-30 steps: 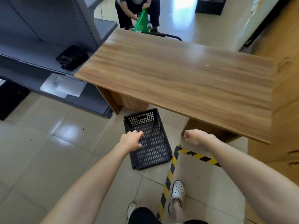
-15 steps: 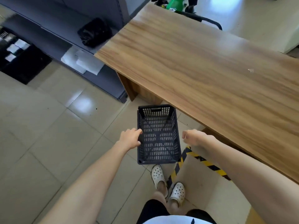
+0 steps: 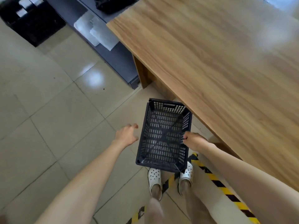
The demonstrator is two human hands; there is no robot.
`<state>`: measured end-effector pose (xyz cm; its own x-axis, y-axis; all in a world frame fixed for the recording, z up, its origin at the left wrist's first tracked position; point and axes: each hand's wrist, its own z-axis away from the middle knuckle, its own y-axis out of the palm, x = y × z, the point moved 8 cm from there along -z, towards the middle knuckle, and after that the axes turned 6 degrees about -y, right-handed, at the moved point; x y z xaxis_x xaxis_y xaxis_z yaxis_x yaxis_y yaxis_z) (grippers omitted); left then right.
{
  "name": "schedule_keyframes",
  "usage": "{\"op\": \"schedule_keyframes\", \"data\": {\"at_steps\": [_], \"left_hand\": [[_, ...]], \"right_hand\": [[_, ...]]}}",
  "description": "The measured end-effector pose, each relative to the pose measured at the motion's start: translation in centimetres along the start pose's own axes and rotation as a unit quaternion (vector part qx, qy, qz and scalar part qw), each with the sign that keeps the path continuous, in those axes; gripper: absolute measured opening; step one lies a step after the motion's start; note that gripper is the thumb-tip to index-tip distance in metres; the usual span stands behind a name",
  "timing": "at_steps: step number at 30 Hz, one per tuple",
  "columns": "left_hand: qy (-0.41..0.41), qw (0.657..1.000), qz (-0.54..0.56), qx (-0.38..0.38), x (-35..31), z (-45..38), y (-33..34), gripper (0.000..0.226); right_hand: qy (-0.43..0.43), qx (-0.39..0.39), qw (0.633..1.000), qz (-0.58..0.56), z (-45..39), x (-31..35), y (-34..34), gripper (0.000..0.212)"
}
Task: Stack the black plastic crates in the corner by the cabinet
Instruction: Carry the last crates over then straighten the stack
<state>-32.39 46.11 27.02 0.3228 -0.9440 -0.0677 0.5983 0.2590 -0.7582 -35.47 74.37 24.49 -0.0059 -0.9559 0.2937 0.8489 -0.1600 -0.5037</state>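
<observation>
A black perforated plastic crate (image 3: 163,135) is in front of my feet, beside the wooden desk, and its near edge hides the toes of my white shoes. My right hand (image 3: 195,141) grips the crate's right rim, fingers curled over the edge. My left hand (image 3: 127,135) hovers just left of the crate's left rim with fingers spread, holding nothing. I cannot tell whether the crate rests on the floor or hangs slightly above it.
A wooden desk (image 3: 218,62) fills the right side, its edge close to the crate. A grey shelf unit (image 3: 113,52) with white papers (image 3: 95,33) stands behind. A dark crate-like stack (image 3: 32,21) sits at the far left. Yellow-black floor tape (image 3: 226,189) runs past my feet.
My left hand has come off the crate's left rim and opened. My right hand has closed on the right rim. The crate is nearer my feet and the view has tipped downward.
</observation>
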Motion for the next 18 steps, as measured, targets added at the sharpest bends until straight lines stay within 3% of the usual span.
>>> {"op": "schedule_keyframes", "data": {"at_steps": [13,18], "left_hand": [[-0.102,0.983,0.143,0.060,1.7,-11.8,17.2,0.065],[-0.117,0.973,0.181,0.078,2.2,-15.9,22.7,0.074]], "right_hand": [[0.092,-0.034,0.974,-0.204,-16.9,-9.6,11.3,0.055],[0.148,-0.103,0.963,-0.199,-21.1,-12.8,13.0,0.065]]}}
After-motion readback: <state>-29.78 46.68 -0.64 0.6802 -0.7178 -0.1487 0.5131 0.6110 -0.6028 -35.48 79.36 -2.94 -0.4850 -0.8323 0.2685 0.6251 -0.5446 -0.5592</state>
